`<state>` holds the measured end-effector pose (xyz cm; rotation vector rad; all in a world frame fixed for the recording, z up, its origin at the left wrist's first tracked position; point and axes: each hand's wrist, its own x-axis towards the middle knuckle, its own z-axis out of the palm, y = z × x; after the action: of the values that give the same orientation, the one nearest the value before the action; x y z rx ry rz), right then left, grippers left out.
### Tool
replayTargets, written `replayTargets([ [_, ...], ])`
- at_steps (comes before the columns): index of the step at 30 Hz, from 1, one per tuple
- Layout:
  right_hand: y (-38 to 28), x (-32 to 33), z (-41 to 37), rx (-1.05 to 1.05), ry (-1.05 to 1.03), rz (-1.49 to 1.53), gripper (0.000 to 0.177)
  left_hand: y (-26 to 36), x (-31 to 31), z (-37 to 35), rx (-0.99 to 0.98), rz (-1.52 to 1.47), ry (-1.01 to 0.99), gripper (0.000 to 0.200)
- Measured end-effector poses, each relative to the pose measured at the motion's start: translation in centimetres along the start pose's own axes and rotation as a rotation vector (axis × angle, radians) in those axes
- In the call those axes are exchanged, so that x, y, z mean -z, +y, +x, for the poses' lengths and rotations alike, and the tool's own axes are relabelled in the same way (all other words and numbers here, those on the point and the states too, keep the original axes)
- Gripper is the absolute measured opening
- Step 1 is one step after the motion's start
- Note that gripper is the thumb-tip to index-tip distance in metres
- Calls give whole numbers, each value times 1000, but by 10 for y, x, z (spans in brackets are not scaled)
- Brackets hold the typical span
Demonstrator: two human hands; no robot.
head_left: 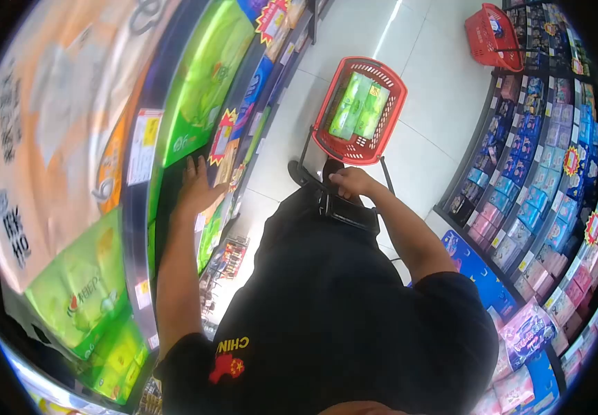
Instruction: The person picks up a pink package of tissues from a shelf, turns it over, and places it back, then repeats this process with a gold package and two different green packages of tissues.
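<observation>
My left hand [196, 188] is open, fingers stretched out at the shelf edge, just below a large green tissue pack [205, 76] and beside a dark gap in the shelf. My right hand [354, 182] is closed in front of my waist, right above a glossy black object [351, 214]; I cannot tell what its fingers hold. Beyond it, a red shopping basket [397, 90] stands on the floor, with dark handle bars along its sides. Green tissue packs [360, 105] with white parts lie side by side inside it.
Close on my left rises a shelf with a big peach-coloured pack [57, 117], green packs [81, 283] and price tags [145, 145]. Curved shelves of small blue and pink packs [530, 200] line the right. Another red basket [482, 41] is at the far right.
</observation>
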<state>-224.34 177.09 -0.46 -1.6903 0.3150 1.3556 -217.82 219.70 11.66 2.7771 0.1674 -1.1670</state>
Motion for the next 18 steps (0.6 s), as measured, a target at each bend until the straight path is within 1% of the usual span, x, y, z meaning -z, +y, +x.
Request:
replayTargets([
  [2,22,7,28,-14,78,72,48,6,7,-1,12,-25,-53,110],
  [4,44,19,50,-52,194,181,46,-2,4,6,-48,-29,-48,110],
  [5,52,27,58,-60,220,182,45,-6,1,9,-77,-33,-48,110],
  [7,62,43,67,-75,271,177,42,6,11,7,-46,-60,-97,110],
  [8,66,48,71,-78,278,190,43,10,15,6,-28,-76,-119,110],
  [11,70,64,78,-84,303,222,43,11,17,9,-45,-1,-127,109],
  [14,77,68,90,-35,303,296,47,14,17,8,-47,18,-110,109],
  [17,75,75,101,-63,328,211,47,29,26,4,25,-56,-152,109],
  [18,80,77,108,-42,330,191,48,33,28,5,30,10,-159,109],
])
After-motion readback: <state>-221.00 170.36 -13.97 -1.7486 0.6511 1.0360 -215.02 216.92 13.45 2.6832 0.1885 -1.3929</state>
